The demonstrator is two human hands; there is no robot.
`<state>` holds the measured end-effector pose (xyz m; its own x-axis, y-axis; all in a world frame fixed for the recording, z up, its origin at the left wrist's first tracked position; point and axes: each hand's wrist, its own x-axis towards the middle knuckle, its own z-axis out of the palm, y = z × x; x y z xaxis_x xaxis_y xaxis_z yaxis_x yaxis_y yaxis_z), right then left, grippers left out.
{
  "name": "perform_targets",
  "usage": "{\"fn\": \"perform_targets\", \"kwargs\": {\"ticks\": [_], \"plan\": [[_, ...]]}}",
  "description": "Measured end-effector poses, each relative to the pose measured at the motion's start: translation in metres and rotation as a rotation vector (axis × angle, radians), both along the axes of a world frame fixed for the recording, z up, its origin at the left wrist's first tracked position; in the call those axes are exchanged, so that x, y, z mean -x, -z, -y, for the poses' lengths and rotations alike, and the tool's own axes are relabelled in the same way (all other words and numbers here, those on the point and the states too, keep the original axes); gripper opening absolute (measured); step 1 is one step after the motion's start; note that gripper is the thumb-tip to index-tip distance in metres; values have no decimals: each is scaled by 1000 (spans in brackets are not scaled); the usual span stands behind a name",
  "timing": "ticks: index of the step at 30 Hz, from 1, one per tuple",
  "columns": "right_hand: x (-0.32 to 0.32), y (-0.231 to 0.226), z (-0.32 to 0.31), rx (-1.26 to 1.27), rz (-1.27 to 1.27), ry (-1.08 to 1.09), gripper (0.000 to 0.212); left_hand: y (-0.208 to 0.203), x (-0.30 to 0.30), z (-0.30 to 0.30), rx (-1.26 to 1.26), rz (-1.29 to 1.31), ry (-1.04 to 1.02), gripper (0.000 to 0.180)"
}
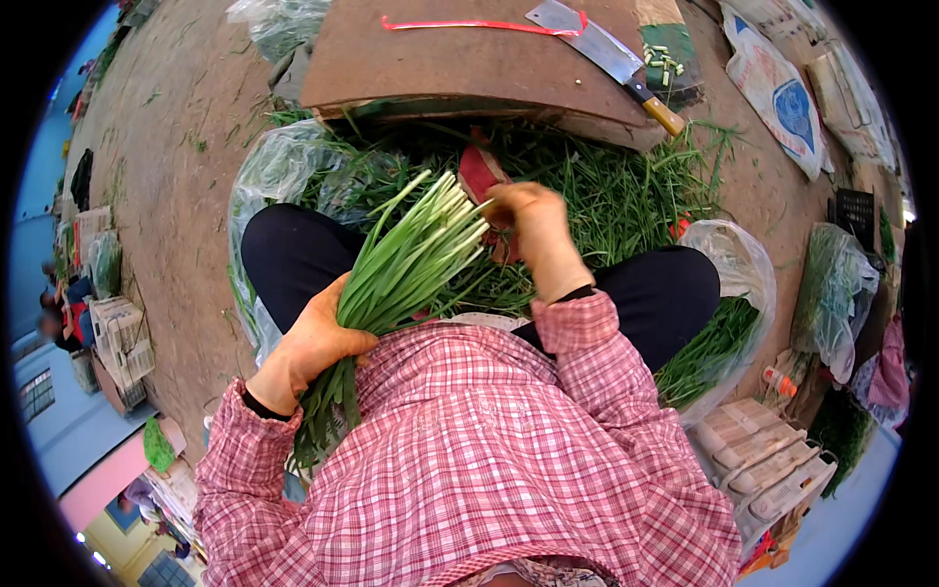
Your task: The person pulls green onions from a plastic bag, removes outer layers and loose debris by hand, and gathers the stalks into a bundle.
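A thick bunch of garlic chives (411,259) lies slanted across my lap, its pale cut stem ends up and to the right, its leaf tips hanging down past my wrist. My left hand (318,338) is wrapped round the lower middle of this bunch. Beside the stem ends, my right hand (536,230) has its fingers bent together; whatever they pinch, if anything, is too small to make out. Loose green leaves (626,186) are heaped on the ground between my knees and beyond, with a red piece of material (479,174) among them.
Ahead stands a low wooden board (440,68) bearing a cleaver (597,44) and a red strip (479,26). Clear plastic bags of greens flank me, one by my right knee (748,254). A white sack (773,88) and bundled cartons (763,450) lie to the right.
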<state>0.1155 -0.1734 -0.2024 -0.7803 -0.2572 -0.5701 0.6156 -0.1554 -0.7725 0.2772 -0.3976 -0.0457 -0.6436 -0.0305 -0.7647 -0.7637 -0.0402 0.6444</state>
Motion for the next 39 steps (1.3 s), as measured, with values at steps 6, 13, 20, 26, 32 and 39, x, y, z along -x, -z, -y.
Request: {"fn": "perform_targets", "kwargs": {"ticks": [6, 13, 20, 26, 32, 39], "plan": [[22, -16, -32, -851, -957, 123, 13, -6, -9, 9, 47, 16, 18, 74], [-34, -30, 32, -473, -637, -343, 26, -3, -2, -1, 223, 21, 140, 79], [16, -33, 6, -529, -1016, -171, 22, -8, -3, 2, 438, 44, 278, 76], [19, -50, 39, -268, -1227, -602, 23, -3, -2, -3, 453, -84, 404, 74], [36, -44, -15, -809, -908, -80, 23, -5, -10, 9, 273, 49, 183, 74], [-36, -54, 23, -331, -341, -394, 40, 1, -7, -3, 484, -63, 226, 73]]}}
